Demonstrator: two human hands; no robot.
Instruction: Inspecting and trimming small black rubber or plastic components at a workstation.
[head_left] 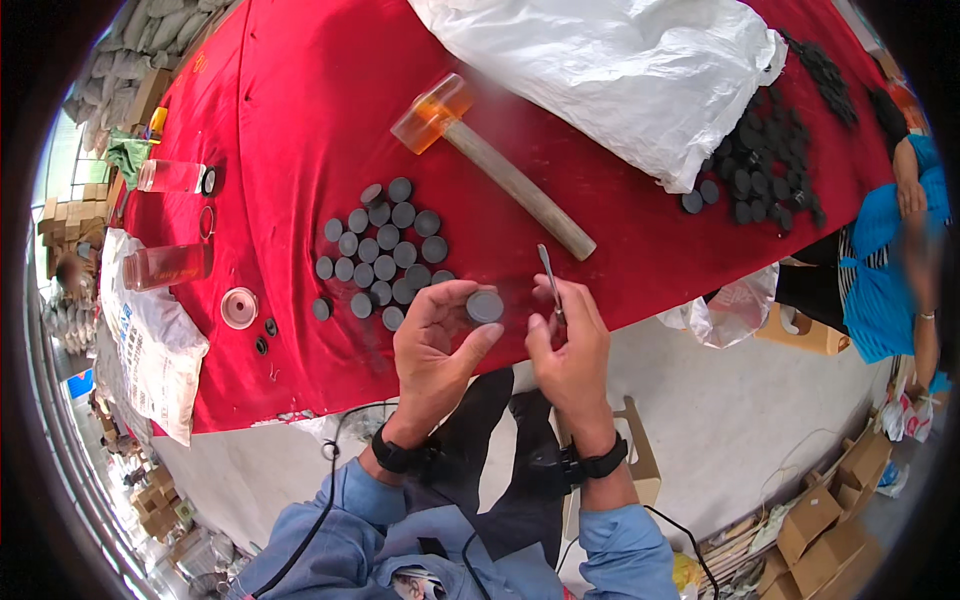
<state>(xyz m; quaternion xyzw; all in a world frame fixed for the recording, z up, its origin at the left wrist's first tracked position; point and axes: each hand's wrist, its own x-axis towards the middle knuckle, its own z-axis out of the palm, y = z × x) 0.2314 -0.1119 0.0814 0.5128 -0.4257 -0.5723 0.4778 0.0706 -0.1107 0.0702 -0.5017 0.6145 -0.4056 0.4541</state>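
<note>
A dark grey round cap (485, 307) is pinched between the thumb and fingers of my left hand (437, 340), its flat face turned up. My right hand (570, 345) grips a slim metal tool (549, 275) with a flattened tip that points away from me; its lower part is hidden in my fingers. The two hands are apart, over the near edge of the red cloth. Just beyond my left hand lies a cluster of similar grey caps (387, 240), most of them flat, one or two tilted.
A mallet (520, 185) with an orange head lies past my hands. A white sack (620, 80) and a heap of dark caps (765, 165) are at far right. Clear bottles (168, 267) and a printed bag (150, 340) sit left. A person in blue (895, 260) is at the right.
</note>
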